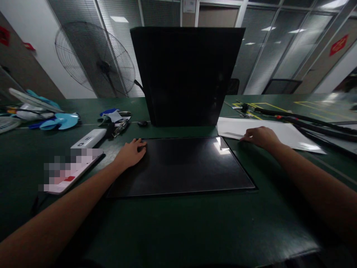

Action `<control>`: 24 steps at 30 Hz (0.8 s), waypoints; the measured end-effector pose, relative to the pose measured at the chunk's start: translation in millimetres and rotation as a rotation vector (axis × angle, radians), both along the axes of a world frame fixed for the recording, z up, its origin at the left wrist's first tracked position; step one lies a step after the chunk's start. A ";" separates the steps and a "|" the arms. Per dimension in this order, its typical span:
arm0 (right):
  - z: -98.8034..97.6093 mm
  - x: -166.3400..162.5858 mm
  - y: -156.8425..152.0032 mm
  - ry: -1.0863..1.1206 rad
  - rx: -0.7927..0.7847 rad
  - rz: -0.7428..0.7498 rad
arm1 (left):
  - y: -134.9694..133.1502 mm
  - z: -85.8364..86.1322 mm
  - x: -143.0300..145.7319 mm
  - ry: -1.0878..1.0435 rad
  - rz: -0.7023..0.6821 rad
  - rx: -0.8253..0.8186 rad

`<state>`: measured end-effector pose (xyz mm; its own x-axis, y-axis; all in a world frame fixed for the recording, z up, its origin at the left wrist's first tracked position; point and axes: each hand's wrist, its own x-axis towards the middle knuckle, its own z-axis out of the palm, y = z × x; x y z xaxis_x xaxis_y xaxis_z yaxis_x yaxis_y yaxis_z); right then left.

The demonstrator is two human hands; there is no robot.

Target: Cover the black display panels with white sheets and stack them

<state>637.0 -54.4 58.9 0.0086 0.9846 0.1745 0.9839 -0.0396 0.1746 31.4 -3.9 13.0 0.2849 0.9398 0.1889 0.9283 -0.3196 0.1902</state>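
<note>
A flat black panel point(184, 165) lies on the green table point(178, 230) in front of me. My left hand point(130, 152) rests at the panel's far left corner, fingers curled onto its edge. My right hand point(260, 136) sits past the panel's far right corner, fingers bent down on a white sheet point(290, 136). A tall black box-like object point(185, 74) stands upright just behind the panel.
At the left lie a phone point(71, 171), a white device point(89, 138), small tools point(118, 124) and blue fan parts point(60, 121). A large floor fan point(95, 59) stands behind. Black tubes point(306, 121) lie at the right on the table.
</note>
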 end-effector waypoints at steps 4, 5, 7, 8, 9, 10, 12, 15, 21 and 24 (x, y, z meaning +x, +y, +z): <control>16.0 -33.7 -9.5 -0.063 0.033 0.030 | -0.5 0.2 0.2 0.061 0.006 -0.002; 20.3 -47.2 -14.1 -0.095 0.018 0.079 | -0.9 0.6 0.4 0.063 0.011 -0.007; 27.2 -79.8 -27.0 -0.153 -0.029 0.222 | -1.9 1.7 1.1 0.057 0.009 -0.017; 29.2 -98.2 -35.2 -0.168 -0.056 0.305 | -2.4 2.4 1.5 0.055 0.007 -0.020; 30.1 -117.3 -44.3 -0.165 -0.082 0.382 | -3.0 3.0 1.9 0.052 0.006 -0.023; 29.9 -136.6 -54.2 -0.150 -0.106 0.443 | -3.6 3.5 2.2 0.049 0.005 -0.025; 26.4 -173.2 -74.5 -0.077 -0.153 0.514 | -4.6 4.1 2.6 0.041 0.006 -0.028; 18.0 -215.0 -101.8 0.129 -0.208 0.657 | -5.5 3.5 2.3 0.004 0.004 -0.036; 14.4 -232.4 -121.4 0.314 -0.225 0.849 | -5.0 0.8 -1.3 -0.098 -0.024 -0.018; 14.9 -221.6 -112.7 0.210 -0.062 0.639 | -4.3 1.2 -2.1 -0.082 -0.017 -0.049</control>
<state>415.4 -167.0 73.8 -0.5511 0.8158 0.1754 0.8240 0.5652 -0.0403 29.2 -8.2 14.2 0.2863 0.9437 0.1656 0.9035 -0.3235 0.2811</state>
